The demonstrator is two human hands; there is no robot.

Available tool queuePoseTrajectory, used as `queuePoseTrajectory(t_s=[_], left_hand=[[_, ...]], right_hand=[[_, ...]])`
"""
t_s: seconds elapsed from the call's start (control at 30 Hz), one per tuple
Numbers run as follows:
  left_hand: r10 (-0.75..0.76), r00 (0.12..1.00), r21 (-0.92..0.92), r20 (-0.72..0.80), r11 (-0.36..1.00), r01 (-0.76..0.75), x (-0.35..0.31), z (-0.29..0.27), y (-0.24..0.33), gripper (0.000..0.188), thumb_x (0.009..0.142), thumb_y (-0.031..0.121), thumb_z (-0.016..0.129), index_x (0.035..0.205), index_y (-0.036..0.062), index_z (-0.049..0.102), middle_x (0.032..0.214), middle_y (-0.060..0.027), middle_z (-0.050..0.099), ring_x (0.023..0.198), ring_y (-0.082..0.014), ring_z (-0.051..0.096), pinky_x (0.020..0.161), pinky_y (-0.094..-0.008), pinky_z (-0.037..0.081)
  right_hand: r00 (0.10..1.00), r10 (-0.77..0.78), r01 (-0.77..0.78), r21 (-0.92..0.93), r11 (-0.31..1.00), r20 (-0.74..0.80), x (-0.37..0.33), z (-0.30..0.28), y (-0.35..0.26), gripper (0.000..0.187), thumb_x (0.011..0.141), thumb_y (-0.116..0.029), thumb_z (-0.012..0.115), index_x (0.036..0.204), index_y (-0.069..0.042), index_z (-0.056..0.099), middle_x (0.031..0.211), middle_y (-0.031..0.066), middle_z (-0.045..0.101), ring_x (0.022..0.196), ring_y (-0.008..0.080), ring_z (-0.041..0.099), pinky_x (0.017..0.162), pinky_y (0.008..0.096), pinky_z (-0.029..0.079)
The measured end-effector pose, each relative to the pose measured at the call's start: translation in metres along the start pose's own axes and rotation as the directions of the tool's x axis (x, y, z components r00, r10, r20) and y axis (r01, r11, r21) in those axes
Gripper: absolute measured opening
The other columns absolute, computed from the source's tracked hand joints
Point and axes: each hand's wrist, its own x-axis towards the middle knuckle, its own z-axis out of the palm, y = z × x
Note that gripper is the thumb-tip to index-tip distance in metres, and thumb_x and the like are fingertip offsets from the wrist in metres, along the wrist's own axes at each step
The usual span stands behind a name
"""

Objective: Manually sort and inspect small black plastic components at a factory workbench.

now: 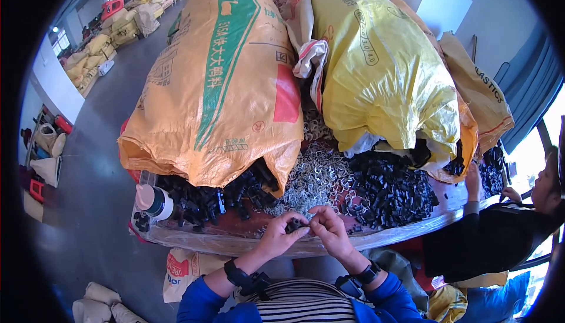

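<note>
Just past the table's near edge, my left hand point(279, 238) is closed around a small black plastic part point(293, 225); its exact kind is too small to tell. Close beside it, my right hand point(332, 232) has its thumb and fingertips pinched together, and what lies between them cannot be made out. The fingertips of both hands nearly meet. Beyond them spreads a heap of small metal rings or clips point(321, 173). Black plastic pieces point(391, 190) are piled to the right, and longer black parts point(235, 199) spill from a sack at the left.
A large orange woven sack point(235, 76) and a yellow sack point(388, 82) lie across the table point(235, 224). At its left corner stands a bottle with a pink lid point(154, 202). Another person point(488, 235) works at the right end. More sacks point(97, 58) line the far-left floor.
</note>
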Motion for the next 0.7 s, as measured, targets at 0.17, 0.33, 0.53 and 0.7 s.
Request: queuePoseTrajectory(t_s=[0.17, 0.33, 0.53, 0.7], left_hand=[[0.123, 0.991, 0.102, -0.050, 0.988, -0.118, 0.001, 0.001, 0.002, 0.010, 0.075, 0.009, 0.058, 0.081, 0.0027, 0.054, 0.072, -0.0030, 0.055, 0.063, -0.0079, 0.050, 0.059, -0.0224, 0.040], [0.027, 0.998, -0.052, -0.062, 0.998, -0.030, 0.000, -0.002, 0.008, 0.011, 0.076, 0.011, 0.057, 0.081, 0.0014, 0.053, 0.070, -0.0004, 0.053, 0.067, -0.0048, 0.048, 0.061, -0.0204, 0.039], [-0.118, 0.991, -0.271, -0.060, 0.958, 0.098, -0.002, -0.001, 0.002, 0.008, 0.078, 0.010, 0.056, 0.079, 0.0017, 0.054, 0.069, -0.0001, 0.053, 0.066, -0.0044, 0.047, 0.060, -0.0190, 0.038], [-0.184, 0.983, -0.448, 0.001, 0.879, 0.164, -0.003, 0.004, -0.004, 0.007, 0.078, 0.009, 0.055, 0.080, 0.0022, 0.054, 0.070, -0.0008, 0.054, 0.063, -0.0062, 0.048, 0.059, -0.0197, 0.040]], right_hand=[[0.999, 0.032, -0.033, 0.010, 0.999, 0.023, 0.001, 0.000, -0.001, 0.021, 0.083, -0.003, 0.043, 0.104, -0.002, 0.039, 0.071, 0.0001, 0.047, 0.065, 0.0056, 0.045, 0.060, 0.0178, 0.038], [0.999, -0.011, 0.009, 0.047, 0.999, 0.045, 0.001, 0.004, -0.002, 0.019, 0.083, -0.004, 0.045, 0.102, -0.002, 0.041, 0.073, -0.0001, 0.048, 0.067, 0.0059, 0.047, 0.061, 0.0191, 0.040], [0.983, -0.184, 0.157, -0.495, 0.855, -0.006, -0.004, 0.009, -0.015, 0.011, 0.079, -0.006, 0.053, 0.087, -0.001, 0.048, 0.070, 0.0048, 0.054, 0.062, 0.0102, 0.053, 0.054, 0.0223, 0.042], [0.932, -0.362, 0.282, -0.684, 0.673, 0.028, -0.005, 0.008, -0.020, 0.010, 0.075, -0.008, 0.057, 0.078, -0.001, 0.051, 0.063, 0.0060, 0.055, 0.054, 0.0120, 0.053, 0.049, 0.0233, 0.042]])
